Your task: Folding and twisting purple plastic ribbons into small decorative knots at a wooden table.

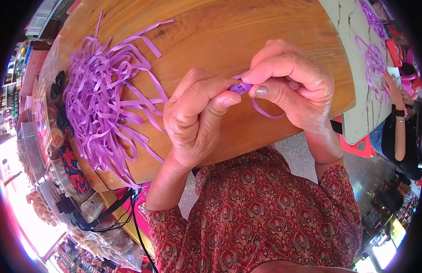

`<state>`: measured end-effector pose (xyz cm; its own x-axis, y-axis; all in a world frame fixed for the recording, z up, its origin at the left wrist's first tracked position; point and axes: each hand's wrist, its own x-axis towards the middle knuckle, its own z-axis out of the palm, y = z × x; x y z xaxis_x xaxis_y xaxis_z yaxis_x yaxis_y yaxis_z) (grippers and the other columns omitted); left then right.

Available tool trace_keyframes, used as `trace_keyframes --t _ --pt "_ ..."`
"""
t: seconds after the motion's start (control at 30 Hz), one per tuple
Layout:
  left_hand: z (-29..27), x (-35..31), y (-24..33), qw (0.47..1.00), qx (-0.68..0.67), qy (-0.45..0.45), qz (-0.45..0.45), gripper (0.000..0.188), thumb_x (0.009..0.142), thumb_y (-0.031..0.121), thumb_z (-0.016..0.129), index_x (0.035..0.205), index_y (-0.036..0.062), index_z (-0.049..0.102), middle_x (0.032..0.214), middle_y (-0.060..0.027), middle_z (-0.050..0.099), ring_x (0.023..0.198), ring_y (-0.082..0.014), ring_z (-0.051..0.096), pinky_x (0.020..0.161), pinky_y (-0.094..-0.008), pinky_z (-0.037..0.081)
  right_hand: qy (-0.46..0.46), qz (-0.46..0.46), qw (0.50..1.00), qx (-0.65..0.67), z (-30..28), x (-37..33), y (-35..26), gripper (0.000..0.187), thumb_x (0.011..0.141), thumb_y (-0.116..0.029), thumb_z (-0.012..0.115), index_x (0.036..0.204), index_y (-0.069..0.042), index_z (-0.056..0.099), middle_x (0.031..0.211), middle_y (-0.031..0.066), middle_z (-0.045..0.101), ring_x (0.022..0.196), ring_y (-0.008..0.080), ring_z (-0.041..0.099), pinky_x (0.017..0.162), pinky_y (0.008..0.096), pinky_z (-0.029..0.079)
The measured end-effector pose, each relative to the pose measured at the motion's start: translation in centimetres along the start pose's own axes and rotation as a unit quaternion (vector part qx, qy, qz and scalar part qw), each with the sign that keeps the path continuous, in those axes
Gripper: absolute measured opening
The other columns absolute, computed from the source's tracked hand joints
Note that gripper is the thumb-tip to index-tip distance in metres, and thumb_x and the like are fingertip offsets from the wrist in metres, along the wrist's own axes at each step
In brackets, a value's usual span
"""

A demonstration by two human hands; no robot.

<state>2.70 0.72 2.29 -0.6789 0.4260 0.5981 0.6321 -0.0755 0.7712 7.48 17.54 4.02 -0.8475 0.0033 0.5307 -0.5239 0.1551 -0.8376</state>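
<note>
Above the wooden table, my left hand (195, 116) is closed, pinching a small purple plastic piece (241, 88) between thumb and forefinger. It looks like a clip or buckle, though the fingertips partly cover it. Close beside it, my right hand (295, 86) is closed too, its thumb and fingers gripping a purple ribbon (264, 113) at the piece. The ribbon curves down in a loop below the right thumb, and a short bit shows above the piece. A large tangled heap of purple ribbons (104, 98) lies to the left of my left hand.
The wooden table (211, 36) meets a white marbled table (349, 27) on the right, where more purple ribbon (374, 68) lies by a co-worker's hand (393, 88). A red stool (360, 148) stands underneath. Black cables (124, 218) and plastic bags (113, 245) crowd the lower left.
</note>
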Motion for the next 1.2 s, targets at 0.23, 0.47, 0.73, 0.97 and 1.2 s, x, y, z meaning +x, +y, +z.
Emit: trace_keyframes --t 0.23,0.47,0.73,0.97,1.2 --pt "0.0 -0.2 0.0 0.999 -0.035 -0.009 -0.004 0.013 0.079 0.008 0.065 0.088 -0.0009 0.062 0.076 -0.0081 0.060 0.063 -0.0157 0.052 0.056 -0.0250 0.042 -0.027 -0.010 0.999 -0.015 -0.2 0.1 0.0 0.015 0.070 0.003 0.069 0.084 0.000 0.062 0.080 0.0086 0.058 0.067 0.0117 0.051 0.055 0.0209 0.039" --pt "1.2 -1.0 -0.3 0.985 -0.162 0.022 -0.050 0.010 0.082 0.008 0.062 0.088 -0.0003 0.062 0.077 -0.0072 0.060 0.066 -0.0147 0.051 0.060 -0.0255 0.042 -0.021 -0.041 0.999 -0.024 -0.1 -0.1 0.3 0.017 0.071 -0.007 0.070 0.084 0.001 0.063 0.079 0.0087 0.058 0.064 0.0137 0.049 0.054 0.0243 0.037" --pt "1.1 -1.3 -0.3 0.971 -0.224 0.026 -0.074 0.011 0.085 0.009 0.059 0.088 -0.0005 0.062 0.077 -0.0060 0.058 0.067 -0.0141 0.050 0.062 -0.0258 0.041 -0.039 -0.124 0.976 -0.175 -0.2 0.0 -0.3 0.020 0.073 -0.014 0.069 0.086 0.000 0.064 0.080 0.0078 0.058 0.063 0.0150 0.049 0.055 0.0254 0.038" --pt "1.5 -1.9 -0.1 0.943 -0.317 0.030 -0.092 0.012 0.086 0.010 0.058 0.087 -0.0014 0.061 0.076 -0.0060 0.057 0.067 -0.0140 0.051 0.063 -0.0262 0.041 -0.042 -0.052 0.996 -0.056 0.5 -0.3 -0.2 0.016 0.079 -0.017 0.065 0.085 -0.003 0.063 0.076 0.0047 0.055 0.063 0.0131 0.047 0.056 0.0255 0.036" --pt "1.4 -1.9 0.2 0.957 -0.280 0.039 -0.063 0.013 0.087 0.012 0.057 0.086 -0.0010 0.061 0.077 -0.0064 0.058 0.068 -0.0158 0.052 0.063 -0.0267 0.042 -0.028 0.005 0.999 0.045 1.1 -0.7 0.2 0.017 0.082 -0.021 0.063 0.084 -0.004 0.062 0.076 0.0048 0.053 0.064 0.0134 0.045 0.058 0.0247 0.035"
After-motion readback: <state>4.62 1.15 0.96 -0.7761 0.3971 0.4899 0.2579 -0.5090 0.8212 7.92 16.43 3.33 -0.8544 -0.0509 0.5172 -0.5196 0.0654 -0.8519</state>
